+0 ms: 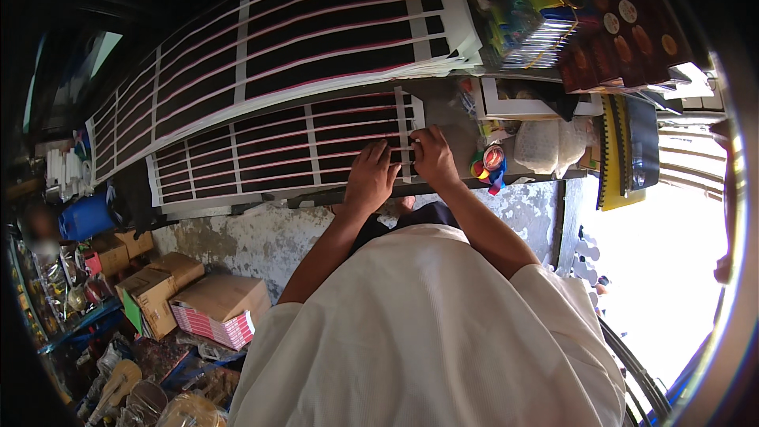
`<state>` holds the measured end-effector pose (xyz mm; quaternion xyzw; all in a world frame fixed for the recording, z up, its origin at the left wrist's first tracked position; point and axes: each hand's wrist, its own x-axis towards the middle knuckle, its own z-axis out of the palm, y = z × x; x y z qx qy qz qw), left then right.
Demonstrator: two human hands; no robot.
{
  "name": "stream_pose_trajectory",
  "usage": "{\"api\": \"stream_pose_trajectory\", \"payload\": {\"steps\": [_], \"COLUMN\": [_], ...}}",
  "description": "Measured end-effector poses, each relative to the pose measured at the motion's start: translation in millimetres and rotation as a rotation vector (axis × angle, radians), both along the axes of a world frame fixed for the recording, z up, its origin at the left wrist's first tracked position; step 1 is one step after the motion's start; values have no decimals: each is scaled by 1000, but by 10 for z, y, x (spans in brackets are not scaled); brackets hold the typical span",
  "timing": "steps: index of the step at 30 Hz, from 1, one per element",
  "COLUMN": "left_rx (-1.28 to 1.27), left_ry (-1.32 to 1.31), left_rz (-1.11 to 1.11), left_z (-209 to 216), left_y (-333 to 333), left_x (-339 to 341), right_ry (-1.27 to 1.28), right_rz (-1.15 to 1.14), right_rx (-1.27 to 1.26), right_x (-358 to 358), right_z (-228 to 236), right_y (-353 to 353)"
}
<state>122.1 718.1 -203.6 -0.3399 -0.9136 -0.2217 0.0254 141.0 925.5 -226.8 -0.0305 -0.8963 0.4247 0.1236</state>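
A printed sheet, with black panels split by white and red stripes, lies on the narrow worktop before me. My left hand rests on it near its right end, the fingers stretched out and close together. Just to the right, my right hand is closed at the sheet's right edge, fingers bent down. What it holds, if anything, is hidden under the fingers. A small gap separates the hands. Beyond them, a larger stack of similar printed sheets slants across the worktop.
Right of my hands are a tape roll with a ribbon, a plastic-wrapped bundle and a white frame. Spiral-bound books hang over the right edge. Cardboard boxes and a blue container stand at left.
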Motion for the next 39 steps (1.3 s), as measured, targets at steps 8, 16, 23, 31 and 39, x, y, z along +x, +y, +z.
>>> {"api": "stream_pose_trajectory", "payload": {"steps": [8,16,23,31,39], "left_rx": [54,100,53,20,120], "left_ry": [-83,-48,-34,-19,-46], "left_rz": [36,43,40,63,168], "left_z": [-38,46,55,27,-43], "left_y": [236,403,445,510,558], "left_x": [-278,-280,-284,-323,-348], "right_ry": [10,9,34,-13,-40], "right_rz": [-23,-72,-68,-36,-60], "right_rx": [-20,-50,-76,-94,-115], "right_x": [6,-7,-16,-32,-43], "right_z": [16,25,35,16,-19], "right_y": [1,-8,-1,33,36]}}
